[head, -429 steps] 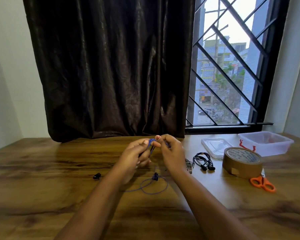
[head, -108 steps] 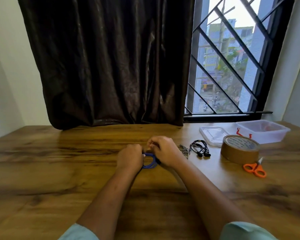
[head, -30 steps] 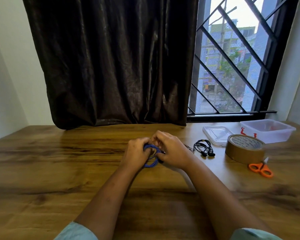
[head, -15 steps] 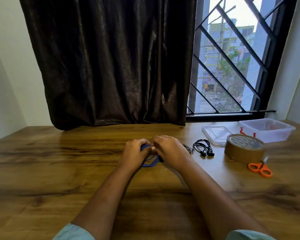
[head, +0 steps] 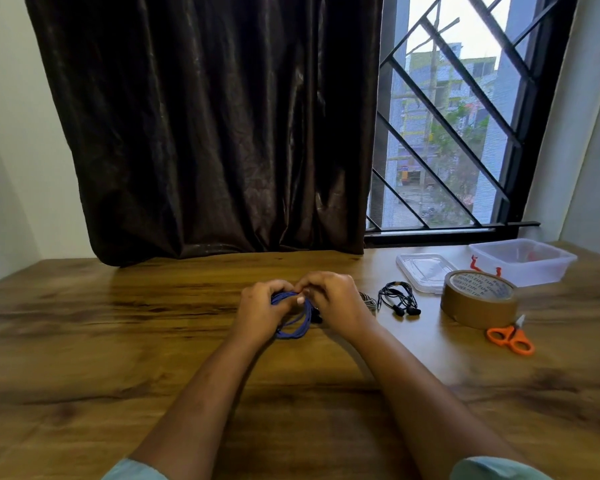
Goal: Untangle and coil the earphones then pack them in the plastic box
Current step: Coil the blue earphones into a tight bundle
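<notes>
The blue earphones point(head: 293, 329) form a small coil on the wooden table point(head: 118, 341), held between both hands at the table's middle. My left hand point(head: 260, 313) grips the coil's left side with curled fingers. My right hand point(head: 336, 306) pinches the cable at the coil's top and covers its right side. A clear plastic box point(head: 523, 261) stands open at the back right, with its clear lid point(head: 425, 271) lying flat to its left. A coiled pair of black earphones point(head: 399, 299) lies right of my right hand.
A roll of brown tape point(head: 478, 303) stands right of the black earphones, with orange scissors point(head: 510, 337) in front of it. A greyish cable bundle point(head: 369, 301) peeks out behind my right wrist. A dark curtain and a barred window run along the table's far edge.
Both hands stay together on the blue coil and have barely shifted. Compared with 14 seconds ago, the loose blue cable is wound into a coil and my hands have come down to the table.
</notes>
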`<state>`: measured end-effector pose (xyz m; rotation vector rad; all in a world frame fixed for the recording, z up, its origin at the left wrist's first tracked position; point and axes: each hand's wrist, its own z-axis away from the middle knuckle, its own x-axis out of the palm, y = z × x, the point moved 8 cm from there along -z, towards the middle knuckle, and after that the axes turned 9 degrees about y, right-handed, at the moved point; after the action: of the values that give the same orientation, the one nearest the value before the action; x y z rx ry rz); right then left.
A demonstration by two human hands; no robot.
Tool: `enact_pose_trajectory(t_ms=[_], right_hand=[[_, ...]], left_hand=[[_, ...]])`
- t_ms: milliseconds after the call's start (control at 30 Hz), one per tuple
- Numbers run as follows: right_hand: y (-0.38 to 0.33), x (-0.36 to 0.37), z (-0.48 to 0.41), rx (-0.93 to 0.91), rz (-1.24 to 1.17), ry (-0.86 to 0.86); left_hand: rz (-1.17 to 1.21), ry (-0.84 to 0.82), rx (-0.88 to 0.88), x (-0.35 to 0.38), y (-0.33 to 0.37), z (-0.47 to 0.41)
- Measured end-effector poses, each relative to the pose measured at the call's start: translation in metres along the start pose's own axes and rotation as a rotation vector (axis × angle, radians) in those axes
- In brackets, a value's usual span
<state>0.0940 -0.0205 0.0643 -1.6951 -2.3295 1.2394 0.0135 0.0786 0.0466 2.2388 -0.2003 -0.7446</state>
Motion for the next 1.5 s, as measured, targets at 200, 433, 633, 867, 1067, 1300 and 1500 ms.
enact_pose_trajectory(t_ms=[200, 433, 633, 867, 1067, 1300, 1500], right_hand=[[0.016, -0.006, -0.004, 0.198, -0.123, 0.058], [0.02, -0.009, -0.002, 0.263, -0.212, 0.065], [0.023, -0.009, -0.005, 0.268, -0.238, 0.095], [0.021, -0.009, -0.005, 0.248, -0.225, 0.095], [0.02, -0.009, -0.006, 0.248, -0.245, 0.091], [0.022, -0.008, -0.005, 0.264, -0.274, 0.07], [0.023, -0.006, -0.004, 0.247, -0.237, 0.049]], left_hand=[[0.018, 0.0, 0.035, 0.0, 0.006, 0.001], [0.046, -0.005, 0.063, -0.003, 0.016, 0.004], [0.083, 0.035, 0.037, -0.004, 0.014, 0.003], [0.133, 0.048, 0.003, -0.005, 0.016, 0.005], [0.172, 0.051, -0.004, -0.004, 0.016, 0.006], [0.213, 0.023, -0.001, -0.004, 0.017, 0.006], [0.185, -0.005, -0.006, -0.001, 0.018, 0.008]])
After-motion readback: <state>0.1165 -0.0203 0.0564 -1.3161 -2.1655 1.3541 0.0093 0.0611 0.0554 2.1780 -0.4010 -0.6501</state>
